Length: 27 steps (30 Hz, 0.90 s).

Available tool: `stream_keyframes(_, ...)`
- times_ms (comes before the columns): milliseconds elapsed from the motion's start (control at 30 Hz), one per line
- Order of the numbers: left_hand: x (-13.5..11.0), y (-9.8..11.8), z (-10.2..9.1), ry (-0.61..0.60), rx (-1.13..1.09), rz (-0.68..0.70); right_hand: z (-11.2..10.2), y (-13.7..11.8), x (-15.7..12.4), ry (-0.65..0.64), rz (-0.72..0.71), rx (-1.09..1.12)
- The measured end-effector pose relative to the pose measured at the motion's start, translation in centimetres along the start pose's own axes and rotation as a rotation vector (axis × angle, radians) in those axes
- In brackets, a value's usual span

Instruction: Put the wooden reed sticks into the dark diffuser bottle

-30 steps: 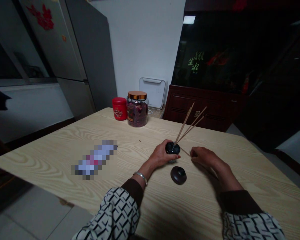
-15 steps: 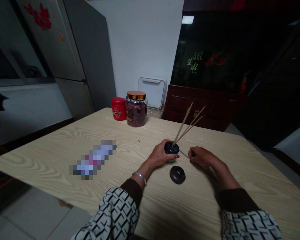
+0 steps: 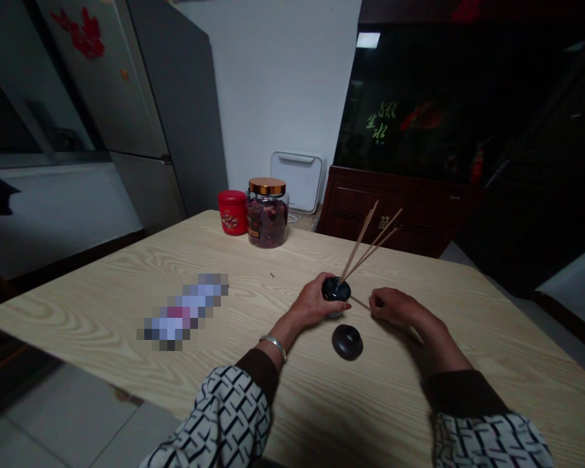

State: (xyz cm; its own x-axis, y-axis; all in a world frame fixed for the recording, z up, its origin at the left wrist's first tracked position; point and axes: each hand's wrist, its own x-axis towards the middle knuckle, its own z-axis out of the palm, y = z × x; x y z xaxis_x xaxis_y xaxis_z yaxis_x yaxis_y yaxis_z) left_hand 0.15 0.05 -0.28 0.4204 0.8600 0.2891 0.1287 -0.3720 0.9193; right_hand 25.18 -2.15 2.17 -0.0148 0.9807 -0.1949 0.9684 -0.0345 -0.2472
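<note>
Head camera looks down across a pale wood-grain worktop, with a grey refrigerator at the left, a dark glass-fronted cabinet at the right and a dark wooden cabinet beneath it. At the worktop's far edge stand a red canister and, just beside it, a glass jar with a copper-coloured lid, packed with dried dark-red petals. A white plastic box stands behind them. A pixelated object lies on the worktop, too blurred to identify.

Near the worktop's middle, the left hand wraps around a small, round, dark glossy pot, its fingers curled closed against the near side. Three thin wooden sticks fan up and away from the pot's top. The right hand sits just beside it, with its fingers pinched on the end of a fourth thin stick that slants toward the pot. A dark round lid rests on the worktop just below the pot, touching neither hand.
</note>
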Motion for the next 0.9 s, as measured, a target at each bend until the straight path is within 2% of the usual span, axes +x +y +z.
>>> stream_keyframes(67, 0.1, -0.1, 0.0, -0.002, 0.005, -0.005, -0.8, 0.2, -0.3, 0.051, -0.018, 0.065)
stream_keyframes(133, 0.1, -0.2, 0.0, -0.007, 0.007, -0.009, -2.4, 0.7, -1.0, 0.159, -0.079, 0.223)
stream_keyframes(200, 0.1, -0.3, 0.0, -0.007, 0.006, -0.009, -4.4, 1.0, -2.0, 0.313, -0.139, 0.473)
stream_keyframes(300, 0.1, -0.4, 0.0, -0.004, 0.005, -0.003, -7.3, 0.5, -3.9, 0.57, -0.153, 0.979)
stream_keyframes(367, 0.1, -0.3, 0.0, -0.002, 0.01, -0.004, -8.5, -0.8, -4.9, 0.69, -0.178, 1.275)
stream_keyframes(433, 0.1, -0.1, -0.1, -0.001, 0.011, -0.009, -8.8, -2.6, -5.4, 0.773, -0.222, 1.441)
stream_keyframes(567, 0.0, 0.1, -0.1, -0.02, -0.014, -0.017, -8.2, -6.1, -5.3, 0.95, -0.283, 1.451)
stream_keyframes(667, 0.0, 0.1, 0.0, -0.018, -0.012, -0.014, -7.6, -7.5, -5.3, 1.046, -0.334, 1.386)
stream_keyframes(767, 0.0, -0.1, -0.1, -0.013, 0.013, -0.001, -7.3, -8.0, -5.4, 1.091, -0.371, 1.311)
stream_keyframes(900, 0.0, -0.3, -0.1, -0.012, 0.025, 0.002, -6.9, -8.5, -5.5, 1.079, -0.399, 1.162)
